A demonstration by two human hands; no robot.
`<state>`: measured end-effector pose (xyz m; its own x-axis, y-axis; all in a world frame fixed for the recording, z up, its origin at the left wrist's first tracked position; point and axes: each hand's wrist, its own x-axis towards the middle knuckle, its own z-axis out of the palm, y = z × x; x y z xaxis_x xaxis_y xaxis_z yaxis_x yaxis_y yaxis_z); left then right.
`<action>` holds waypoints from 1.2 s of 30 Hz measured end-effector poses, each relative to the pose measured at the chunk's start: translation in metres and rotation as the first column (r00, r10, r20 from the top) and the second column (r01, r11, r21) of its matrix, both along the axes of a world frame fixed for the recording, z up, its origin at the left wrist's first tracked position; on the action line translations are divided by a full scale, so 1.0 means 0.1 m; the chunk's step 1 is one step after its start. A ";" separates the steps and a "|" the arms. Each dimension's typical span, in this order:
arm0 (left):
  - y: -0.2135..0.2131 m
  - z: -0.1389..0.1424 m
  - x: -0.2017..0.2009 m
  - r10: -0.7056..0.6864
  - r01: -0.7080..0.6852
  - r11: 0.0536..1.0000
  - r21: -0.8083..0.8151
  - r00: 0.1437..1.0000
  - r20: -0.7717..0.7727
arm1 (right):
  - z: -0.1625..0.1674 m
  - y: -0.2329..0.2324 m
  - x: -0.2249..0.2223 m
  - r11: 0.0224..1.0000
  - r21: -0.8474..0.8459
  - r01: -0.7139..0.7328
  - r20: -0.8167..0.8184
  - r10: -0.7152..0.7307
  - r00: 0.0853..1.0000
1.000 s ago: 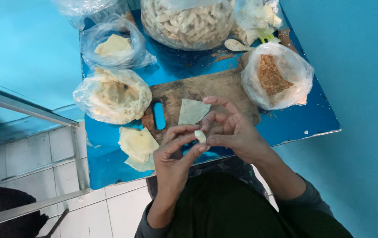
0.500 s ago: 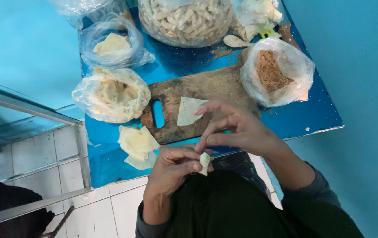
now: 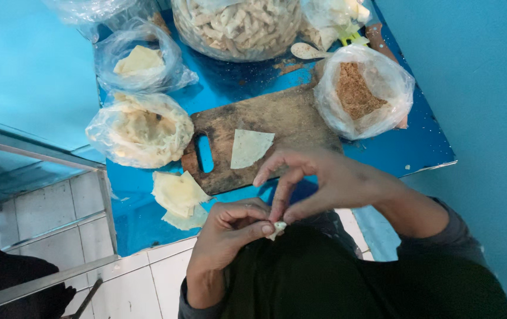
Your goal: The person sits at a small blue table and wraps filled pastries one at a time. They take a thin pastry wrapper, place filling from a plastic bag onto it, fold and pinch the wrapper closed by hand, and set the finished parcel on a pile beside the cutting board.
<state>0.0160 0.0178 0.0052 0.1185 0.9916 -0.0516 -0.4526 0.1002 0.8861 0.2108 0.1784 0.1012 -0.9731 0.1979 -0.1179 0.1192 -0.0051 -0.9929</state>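
Both hands, left hand (image 3: pixel 230 227) and right hand (image 3: pixel 330 180), grip a mostly hidden dough piece (image 3: pixel 276 228), now lower, off the board (image 3: pixel 265 139).

Blue table (image 3: pixel 424 147) carries wooden cutting board (image 3: pixel 289 118), pale wrapper (image 3: pixel 248 147) lying on it. Stack of wrappers (image 3: pixel 178 196) at near left. Bag of brown crumbs (image 3: pixel 362 91) right. Bag of dough (image 3: pixel 140 131) left. Jar of sticks (image 3: pixel 238 25) far.
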 end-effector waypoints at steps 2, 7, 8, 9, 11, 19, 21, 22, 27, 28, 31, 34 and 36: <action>0.00 0.01 0.01 0.004 -0.004 1.000 0.000 1.000 -0.008 | 0.08 -0.07 0.08 0.971 0.233 0.046 -0.011 -0.044 0.999; 0.01 0.00 0.05 -0.013 0.014 1.000 -0.021 1.000 0.006 | 0.04 -0.32 0.17 0.834 0.521 0.184 -0.080 -0.167 0.983; 0.01 0.00 0.06 -0.019 0.020 1.000 -0.009 1.000 0.016 | 0.02 -0.36 0.17 0.822 0.530 0.208 -0.097 -0.185 0.978; 0.01 -0.01 0.06 -0.011 0.011 1.000 -0.003 1.000 0.008 | -0.01 -0.39 0.16 0.810 0.538 0.232 -0.115 -0.202 0.973; 0.00 -0.02 0.07 0.005 -0.005 1.000 0.010 1.000 -0.008 | -0.05 -0.48 0.13 0.698 0.653 0.294 -0.198 -0.217 0.956; 0.08 -0.19 0.10 0.341 -0.300 0.938 -0.170 0.884 0.321 | -0.15 -0.32 0.19 0.671 0.517 0.531 -0.459 -0.307 0.834; 0.12 -0.25 0.09 0.426 -0.375 0.905 -0.202 0.797 0.427 | -0.34 -0.38 0.10 0.803 0.198 0.562 -0.371 -0.469 0.801; 0.13 -0.28 0.08 0.434 -0.392 0.900 -0.191 0.761 0.483 | -0.45 -0.42 0.05 0.793 0.182 0.581 -0.378 -0.489 0.786; 0.18 -0.41 0.12 0.467 -0.449 0.875 -0.183 0.681 0.564 | -1.01 -0.61 -0.29 0.728 0.004 0.686 -0.459 -0.608 0.648; 0.19 -0.42 0.12 0.461 -0.450 0.876 -0.170 0.684 0.566 | -1.08 -0.63 -0.33 0.702 0.041 0.711 -0.504 -0.599 0.622; 0.21 -0.44 0.13 0.484 -0.476 0.863 -0.166 0.689 0.540 | -1.18 -0.63 -0.42 0.601 0.184 0.778 -0.610 -0.550 0.570; 0.22 -0.44 0.15 0.535 -0.508 0.836 -0.206 0.674 0.509 | -1.13 -0.60 -0.45 0.485 0.332 0.809 -0.648 -0.506 0.569; 0.23 -0.43 0.15 0.562 -0.540 0.817 -0.203 0.664 0.494 | -1.05 -0.57 -0.47 0.458 0.354 0.816 -0.662 -0.494 0.564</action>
<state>0.0313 0.0410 -0.0382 -0.4303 0.8832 -0.1863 -0.8129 -0.2894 0.5054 0.1637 0.1213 -0.0039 -0.4025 0.6580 0.6364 -0.0644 0.6731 -0.7367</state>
